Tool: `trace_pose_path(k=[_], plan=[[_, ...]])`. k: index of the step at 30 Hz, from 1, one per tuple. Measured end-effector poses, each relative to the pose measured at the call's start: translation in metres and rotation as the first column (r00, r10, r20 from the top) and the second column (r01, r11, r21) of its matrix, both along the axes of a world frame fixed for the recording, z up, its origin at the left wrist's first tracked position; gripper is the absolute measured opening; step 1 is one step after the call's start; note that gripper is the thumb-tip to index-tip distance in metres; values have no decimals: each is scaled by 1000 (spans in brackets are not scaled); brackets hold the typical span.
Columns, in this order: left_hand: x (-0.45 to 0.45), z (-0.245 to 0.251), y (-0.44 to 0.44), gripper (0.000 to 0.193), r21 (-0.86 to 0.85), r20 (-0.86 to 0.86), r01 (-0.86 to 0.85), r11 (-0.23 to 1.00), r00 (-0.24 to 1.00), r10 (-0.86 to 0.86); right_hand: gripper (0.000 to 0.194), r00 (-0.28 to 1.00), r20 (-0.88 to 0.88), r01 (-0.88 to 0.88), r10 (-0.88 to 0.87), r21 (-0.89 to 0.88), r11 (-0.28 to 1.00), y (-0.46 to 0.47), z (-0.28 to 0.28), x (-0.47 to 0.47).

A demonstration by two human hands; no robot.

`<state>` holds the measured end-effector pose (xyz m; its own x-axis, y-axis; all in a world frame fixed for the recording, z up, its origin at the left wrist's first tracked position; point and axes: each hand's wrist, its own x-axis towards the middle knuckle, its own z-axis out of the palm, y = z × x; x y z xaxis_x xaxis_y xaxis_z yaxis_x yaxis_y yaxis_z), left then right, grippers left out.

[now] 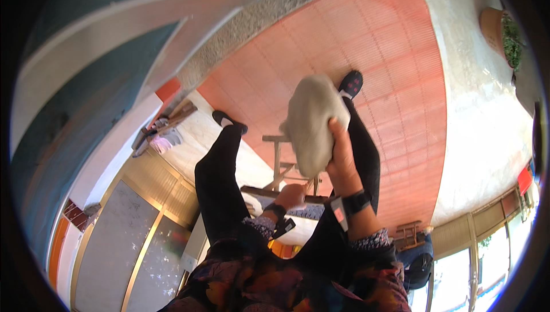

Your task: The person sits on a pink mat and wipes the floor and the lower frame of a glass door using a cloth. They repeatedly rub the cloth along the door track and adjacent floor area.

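My right hand [342,155] grips the side of a pale grey-green, rounded object [311,119], blurred and perhaps a stone or a cloth-covered bundle; its thumb lies on the near surface and the other fingers are hidden behind. Below and to the left, my left hand [293,196] is blurred beside a wooden stool or frame [277,157] between my legs; its fingers are too unclear to tell whether they hold anything. Dark bands and pale tags are at both wrists.
A red mat [399,110] covers the floor beneath my shoes. Wood pieces and cloth [165,140] lie by the wall at left. A potted plant [492,28] stands at upper right. Another person [419,260] is at lower right near a small wooden stool [408,234].
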<state>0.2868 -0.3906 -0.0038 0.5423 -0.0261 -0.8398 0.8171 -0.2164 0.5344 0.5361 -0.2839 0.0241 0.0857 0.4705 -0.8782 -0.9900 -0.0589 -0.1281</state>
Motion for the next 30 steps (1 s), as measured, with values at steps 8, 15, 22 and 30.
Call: trace_pose_path(k=[8,15,22,30], plan=[[54,17,-3,23,-97,-149,127,987,979,-140,47,999,35,1,3,-115,993,-39,44,71],[95,1,-15,13,-46,-75,21,999,997,-24,56,989,89,130,-116,-169,977,-23,32,110],[118,-1,44,57,-216,-47,131,967,988,-145,62,926,236,328,-294,-119,937,25,49,163],[165,-40,56,37,-107,-22,74,991,997,-77,58,869,446,324,-216,-183,928,22,-1,218]])
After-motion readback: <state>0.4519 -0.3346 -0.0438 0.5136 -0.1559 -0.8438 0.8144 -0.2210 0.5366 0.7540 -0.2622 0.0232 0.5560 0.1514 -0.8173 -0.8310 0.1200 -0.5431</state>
